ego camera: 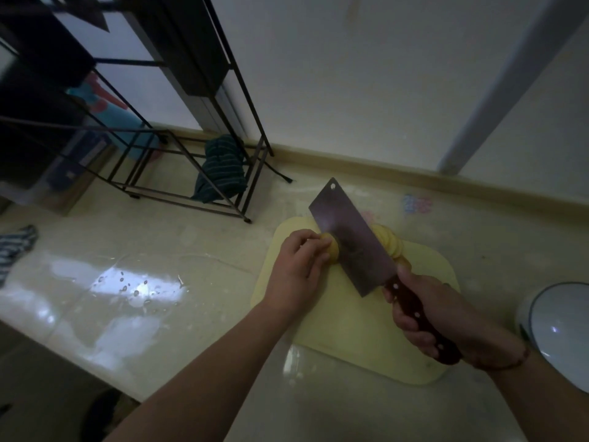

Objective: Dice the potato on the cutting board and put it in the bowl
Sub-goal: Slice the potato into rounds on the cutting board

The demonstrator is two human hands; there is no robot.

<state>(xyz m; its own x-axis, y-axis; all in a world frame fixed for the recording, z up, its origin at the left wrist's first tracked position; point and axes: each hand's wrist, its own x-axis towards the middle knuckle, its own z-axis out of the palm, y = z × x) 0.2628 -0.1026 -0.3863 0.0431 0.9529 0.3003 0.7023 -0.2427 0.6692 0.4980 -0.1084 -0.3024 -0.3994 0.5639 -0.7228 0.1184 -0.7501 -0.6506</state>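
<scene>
- The left hand [298, 266] curls its fingers over the uncut end of the potato [330, 250], pinning it to the yellow cutting board [350, 327] on the counter [159, 250].
- The right hand [446, 320] wraps firmly around the dark riveted handle of the cleaver [350, 237], whose wide blade stands in the potato just beside the left fingertips.
- Cut slices [393, 247] fan out on the far side of the blade, leaning on one another on the board.
- The bowl [561, 327], white with a dark rim, sits at the right edge of view, well apart from the board; no potato seems to be in it yet, so dicing looks only partly done.
- Risk: the remaining stub is short, so the next stroke lands close to the left fingers; a slip could nick them.
- Risk: the counter shines with water drops [134, 285]; the board may skid under pressure.
- Risk: the rounded stub could roll, giving uneven slices.
- No readable writing or brand; a pale coloured mark [417, 204] on the counter is too blurred.
</scene>
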